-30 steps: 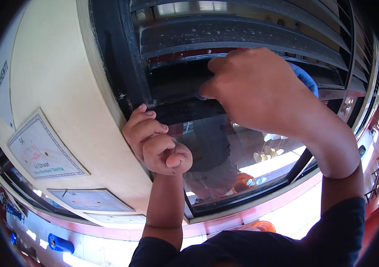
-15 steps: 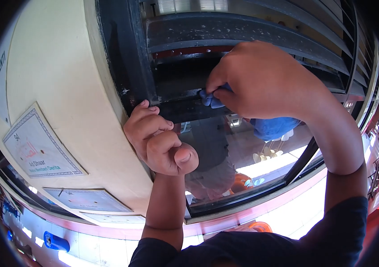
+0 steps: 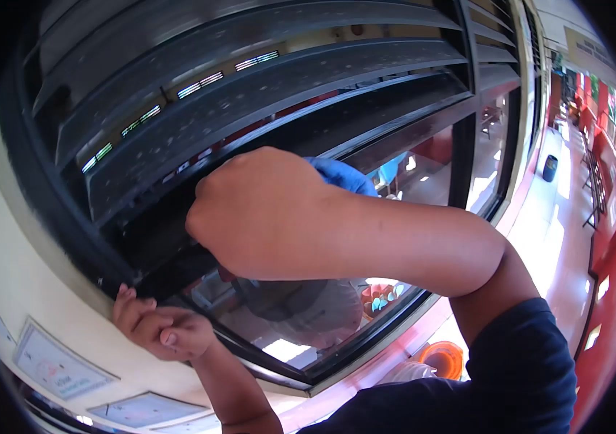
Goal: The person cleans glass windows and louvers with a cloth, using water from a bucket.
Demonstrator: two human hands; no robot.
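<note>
My right hand is in front of the dark window frame, just under the lowest louvre slat. Its back faces me and hides the fingers. A bunched blue cloth shows from behind the wrist; half a second ago its fingers pinched this cloth. Lower left, my left hand is loosely curled with nothing visible in it. Its fingertips rest at the corner of the black window frame, beside the cream wall. Below both hands, the glass pane carries reflections.
Framed signs hang on the cream wall at lower left. An orange basin stands low beside my body. Along the walkway at right are a dark bin and a bench.
My view has swung to the right, bringing more louvres and the walkway into sight. My right hand has turned, so its fingers no longer show. My left hand stays at the frame corner.
</note>
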